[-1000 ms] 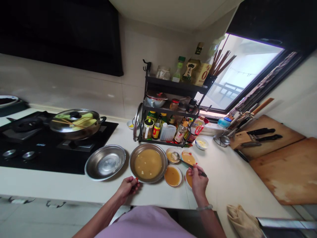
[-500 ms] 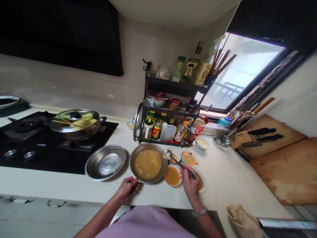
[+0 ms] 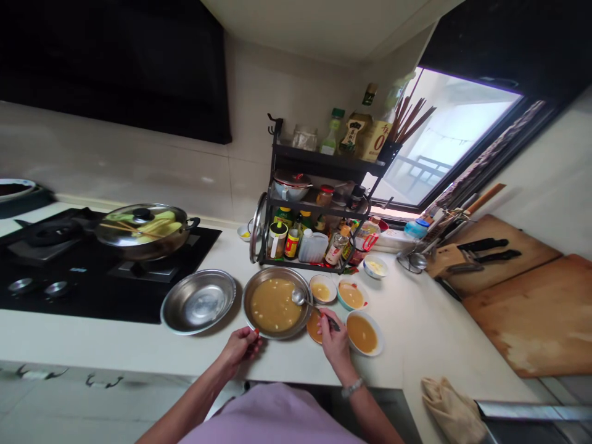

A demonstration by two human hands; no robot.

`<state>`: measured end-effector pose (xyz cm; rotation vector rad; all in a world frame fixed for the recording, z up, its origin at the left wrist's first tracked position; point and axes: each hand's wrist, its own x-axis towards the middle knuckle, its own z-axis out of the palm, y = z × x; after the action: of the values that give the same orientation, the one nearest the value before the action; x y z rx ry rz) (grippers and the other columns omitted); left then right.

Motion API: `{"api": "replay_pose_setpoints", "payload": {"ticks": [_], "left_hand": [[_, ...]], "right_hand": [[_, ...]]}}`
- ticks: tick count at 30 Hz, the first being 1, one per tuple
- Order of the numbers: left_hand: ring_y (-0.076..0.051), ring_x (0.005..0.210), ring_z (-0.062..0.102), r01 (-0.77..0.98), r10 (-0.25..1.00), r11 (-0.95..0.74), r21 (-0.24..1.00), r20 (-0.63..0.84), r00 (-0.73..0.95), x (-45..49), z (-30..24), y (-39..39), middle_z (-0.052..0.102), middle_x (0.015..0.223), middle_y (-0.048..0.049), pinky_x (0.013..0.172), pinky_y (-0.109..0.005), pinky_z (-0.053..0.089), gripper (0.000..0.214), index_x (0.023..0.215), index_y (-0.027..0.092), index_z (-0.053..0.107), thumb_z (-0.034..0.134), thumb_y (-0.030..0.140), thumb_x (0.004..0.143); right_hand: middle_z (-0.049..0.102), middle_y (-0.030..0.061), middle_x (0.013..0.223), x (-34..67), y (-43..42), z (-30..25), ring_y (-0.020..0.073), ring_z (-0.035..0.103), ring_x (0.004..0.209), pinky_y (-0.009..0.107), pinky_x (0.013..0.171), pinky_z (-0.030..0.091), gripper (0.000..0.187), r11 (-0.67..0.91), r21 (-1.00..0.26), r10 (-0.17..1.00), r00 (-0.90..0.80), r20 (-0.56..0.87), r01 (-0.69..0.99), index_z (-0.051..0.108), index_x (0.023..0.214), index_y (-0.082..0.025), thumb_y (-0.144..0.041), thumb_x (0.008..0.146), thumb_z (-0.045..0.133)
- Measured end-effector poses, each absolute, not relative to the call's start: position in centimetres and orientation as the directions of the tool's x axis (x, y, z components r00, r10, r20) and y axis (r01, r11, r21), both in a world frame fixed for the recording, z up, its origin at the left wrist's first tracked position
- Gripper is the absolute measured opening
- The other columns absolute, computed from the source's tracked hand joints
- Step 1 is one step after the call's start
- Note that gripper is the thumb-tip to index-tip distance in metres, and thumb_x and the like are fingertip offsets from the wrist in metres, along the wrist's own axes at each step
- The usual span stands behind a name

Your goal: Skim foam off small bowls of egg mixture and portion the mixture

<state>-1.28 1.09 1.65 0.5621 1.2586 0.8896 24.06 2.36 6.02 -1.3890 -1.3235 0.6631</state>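
Note:
A metal basin (image 3: 248, 317) of brownish liquid with pale bits floating in it stands on the counter. My left hand (image 3: 243, 345) is closed on its near-left rim. In my right hand (image 3: 333, 336) is the dark handle of a metal ladle (image 3: 298, 296), whose bowl is over the right side of the basin, at the liquid. Under my right hand sits a bowl of orange-brown liquid (image 3: 314, 327), partly hidden. To its right is a white bowl of similar liquid (image 3: 362, 333). Behind them are a small bowl (image 3: 322, 288) and a teal-rimmed bowl (image 3: 352, 295), both holding liquid.
An unfilled metal basin (image 3: 198, 302) stands to the left, beside the stove with a lidded pan (image 3: 145, 237). A black rack (image 3: 324, 206) of bottles and jars rises behind. Rightward are a small bowl (image 3: 376, 267), a knife block (image 3: 448, 262), cutting boards (image 3: 531, 320) and a cloth (image 3: 448, 407).
My right hand has moved left with the ladle, from above the small bowls to the basin. The white bowl on the right is now uncovered. My left hand stays at the rim.

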Motion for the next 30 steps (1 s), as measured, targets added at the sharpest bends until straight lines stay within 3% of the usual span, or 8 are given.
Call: {"api": "replay_pose_setpoints", "payload": {"ticks": [7,19,24,30], "left_hand": [[-0.008,0.047,0.050,-0.288,0.821,0.557,0.779,-0.568,0.055,-1.2,1.8,1.0,0.062,0.058,-0.0008,0.044,-0.020,0.034,0.049,0.063,0.014,0.054,0.080,0.051,0.045],[-0.007,0.046,0.050,-0.299,0.820,0.559,0.774,-0.570,0.058,-1.3,1.9,1.1,0.062,0.057,-0.0002,0.044,-0.019,0.036,0.043,0.066,0.014,0.055,0.081,0.045,0.049],[-0.007,0.046,0.050,-0.304,0.824,0.555,0.774,-0.563,0.071,-1.3,1.6,1.1,0.061,0.057,-0.0002,0.043,-0.020,0.035,0.044,0.064,0.014,0.055,0.081,0.047,0.050],[-0.008,0.047,0.050,-0.303,0.829,0.547,0.780,-0.555,0.066,-1.4,1.5,1.1,0.061,0.058,-0.0012,0.045,-0.020,0.035,0.048,0.064,0.014,0.055,0.081,0.051,0.047]], "right_hand": [[0.064,0.0026,0.057,23.4,2.7,4.1,0.0164,0.057,0.045,0.028,0.044,0.048,0.035,-0.002,-1.000,0.931,0.366,0.006,0.021,0.064,0.087,-0.016,-0.048,0.073,0.060],[0.063,0.0011,0.055,25.4,3.0,8.5,0.0169,0.059,0.050,0.026,0.046,0.044,0.029,0.067,-0.956,0.868,0.489,-0.084,-0.284,0.062,0.079,-0.015,-0.036,0.062,0.073],[0.064,0.0022,0.056,27.3,3.4,9.4,0.0176,0.061,0.053,0.026,0.047,0.045,0.031,0.104,-0.948,0.843,0.533,-0.076,-0.300,0.063,0.077,-0.014,-0.036,0.059,0.076],[0.066,0.0028,0.058,30.4,4.1,10.0,0.0165,0.060,0.051,0.026,0.045,0.045,0.036,0.132,-0.975,0.786,0.618,-0.005,-0.177,0.062,0.080,-0.015,-0.041,0.061,0.074]]}}
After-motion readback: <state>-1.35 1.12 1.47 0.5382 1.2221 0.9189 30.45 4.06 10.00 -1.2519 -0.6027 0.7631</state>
